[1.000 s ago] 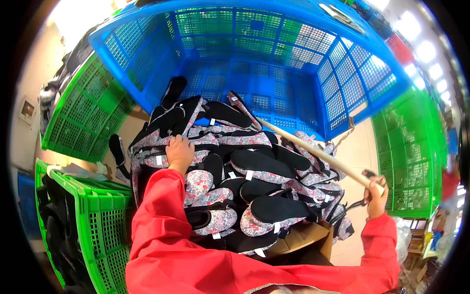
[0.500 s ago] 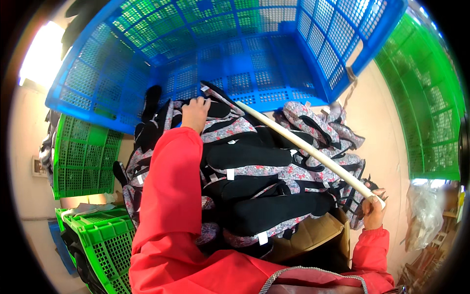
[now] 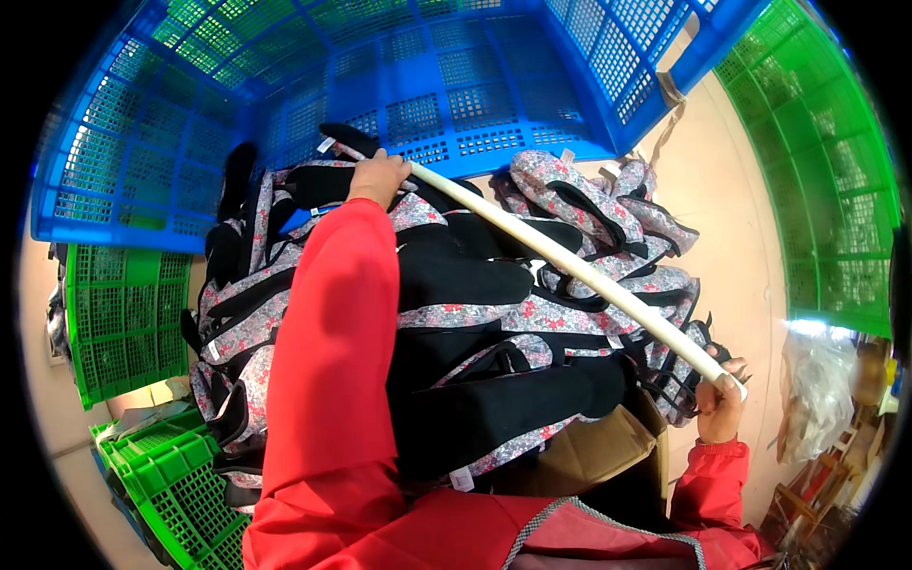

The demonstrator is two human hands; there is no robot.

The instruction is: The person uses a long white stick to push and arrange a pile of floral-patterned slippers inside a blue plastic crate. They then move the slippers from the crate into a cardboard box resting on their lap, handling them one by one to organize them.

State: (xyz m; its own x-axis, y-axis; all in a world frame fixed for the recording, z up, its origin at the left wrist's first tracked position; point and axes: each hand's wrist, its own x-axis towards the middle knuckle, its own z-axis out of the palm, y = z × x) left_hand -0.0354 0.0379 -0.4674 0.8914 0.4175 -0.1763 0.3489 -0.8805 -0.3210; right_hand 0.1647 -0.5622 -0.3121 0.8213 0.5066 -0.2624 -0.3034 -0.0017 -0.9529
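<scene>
Blue crate [image 3: 522, 90], pale pole [image 3: 581, 272] — right hand [image 3: 720, 407] clasping one end, left hand [image 3: 379, 179] by the other, its grip unclear

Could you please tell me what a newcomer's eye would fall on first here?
Probably the large blue crate across the top of the view. Below it, a heap of floral slippers with black soles fills the middle. A pale pole slants over the heap, its lower end in the right hand at the lower right, its upper end beside the left hand.
</scene>
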